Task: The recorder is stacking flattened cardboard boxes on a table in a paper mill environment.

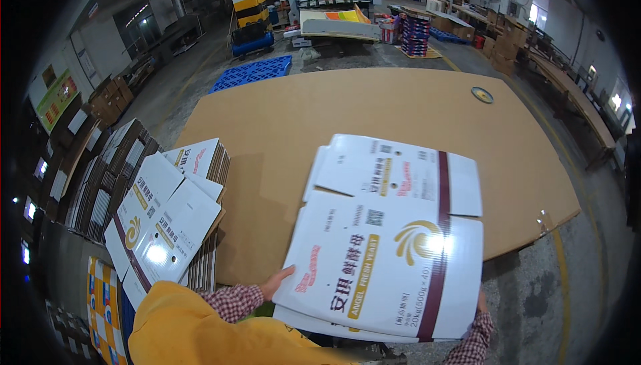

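A flattened white carton (394, 265) with a maroon stripe and gold swirl print lies across my front, tilted toward me over the near table edge. At its left edge is my left hand (275, 283), closed on the board with the fingers partly hidden. Gripping the lower right edge is my right hand (482, 301), mostly covered by the carton. Below the near edge another white board layer (314, 321) shows. To the left, a stack of matching flattened cartons (160, 218) leans unevenly, its top pieces askew.
The table is topped with a brown cardboard sheet (267, 118). A tape roll (482, 95) lies at its far right. More bundled flat cartons (107, 178) stand at the left. Beyond the table are a blue pallet (250, 73) and a machine (334, 15); a long bench (567, 91) runs along the right.
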The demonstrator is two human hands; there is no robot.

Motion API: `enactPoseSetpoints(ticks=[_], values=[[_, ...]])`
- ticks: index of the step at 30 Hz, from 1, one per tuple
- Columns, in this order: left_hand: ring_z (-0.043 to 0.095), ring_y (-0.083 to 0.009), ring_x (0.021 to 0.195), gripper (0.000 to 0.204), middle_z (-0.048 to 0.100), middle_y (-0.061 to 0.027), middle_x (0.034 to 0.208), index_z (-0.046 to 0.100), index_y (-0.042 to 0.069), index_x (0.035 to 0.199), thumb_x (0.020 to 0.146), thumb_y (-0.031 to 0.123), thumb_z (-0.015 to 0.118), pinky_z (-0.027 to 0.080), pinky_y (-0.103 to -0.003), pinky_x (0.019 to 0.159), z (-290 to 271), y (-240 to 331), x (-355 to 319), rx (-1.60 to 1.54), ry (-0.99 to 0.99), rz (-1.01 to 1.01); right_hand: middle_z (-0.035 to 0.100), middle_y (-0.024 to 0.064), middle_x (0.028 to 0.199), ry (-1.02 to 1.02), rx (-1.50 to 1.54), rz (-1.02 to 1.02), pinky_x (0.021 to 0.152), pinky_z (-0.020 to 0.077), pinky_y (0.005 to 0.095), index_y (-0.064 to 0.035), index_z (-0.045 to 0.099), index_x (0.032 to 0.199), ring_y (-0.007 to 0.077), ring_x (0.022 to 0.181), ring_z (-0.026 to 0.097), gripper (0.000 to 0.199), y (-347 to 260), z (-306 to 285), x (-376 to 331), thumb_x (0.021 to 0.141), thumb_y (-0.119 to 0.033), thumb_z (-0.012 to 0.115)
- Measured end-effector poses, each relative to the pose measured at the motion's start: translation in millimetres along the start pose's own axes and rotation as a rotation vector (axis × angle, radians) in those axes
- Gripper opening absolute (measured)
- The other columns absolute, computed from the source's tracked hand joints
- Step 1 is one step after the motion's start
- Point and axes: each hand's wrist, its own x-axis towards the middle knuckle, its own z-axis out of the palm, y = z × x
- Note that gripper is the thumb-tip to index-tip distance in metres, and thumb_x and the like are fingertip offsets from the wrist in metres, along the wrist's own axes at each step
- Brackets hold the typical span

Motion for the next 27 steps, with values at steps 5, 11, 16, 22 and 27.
enactPoseSetpoints(ticks=[5,11,16,22,27], values=[[0.048,-0.0248,0.103,0.048,0.048,-0.0135,0.114,0.038,0.001,0.120,0.087,0.036,0.040,0.039,-0.036,0.088,6,-18,-42,-0.181,0.107,0.027,0.052,0.0204,0.107,-0.022,-0.274,-0.058,0.073,0.0448,0.0361,-0.0019,0.048,0.112,0.0288,0.089,0.055,0.051,-117,-2,67,0.083,-0.044,0.044],[0.048,-0.0250,0.101,0.053,0.050,-0.0146,0.110,0.036,-0.002,0.121,0.085,0.036,0.044,0.038,-0.034,0.086,-15,-61,-21,0.197,0.476,0.256,0.044,0.0207,0.118,0.125,-0.490,-0.476,0.087,0.0369,0.0438,-0.0061,0.045,0.117,0.0345,0.111,0.040,0.047,-220,29,27,0.078,-0.032,0.053],[0.039,-0.0349,0.108,0.078,0.039,-0.0253,0.116,0.019,-0.004,0.127,0.070,0.026,0.062,0.032,-0.035,0.092,3,-34,-45,0.794,0.691,0.525,0.025,0.0224,0.131,0.248,-0.614,-0.661,0.087,0.0173,0.0665,-0.0094,0.035,0.124,0.0407,0.121,0.020,0.064,-242,153,-70,0.072,-0.042,0.056],[0.035,-0.0326,0.108,0.052,0.043,-0.0209,0.111,0.042,0.000,0.114,0.070,0.022,0.061,0.031,-0.035,0.090,-9,-16,-45,0.797,0.456,0.523,0.023,0.0230,0.131,0.210,-0.642,-0.877,0.089,0.0117,0.0647,-0.0086,0.032,0.127,0.0411,0.122,0.018,0.071,-242,239,-200,0.074,-0.053,0.048],[0.053,-0.0159,0.077,0.024,0.056,-0.0078,0.084,0.056,-0.005,0.091,0.077,0.015,0.055,0.042,-0.027,0.067,-3,1,-56,0.403,0.347,0.475,0.017,0.0242,0.133,0.102,-0.607,-0.875,0.089,0.0096,0.0649,-0.0079,0.031,0.128,0.0423,0.123,0.014,0.081,-240,260,-257,0.071,-0.065,0.041]])
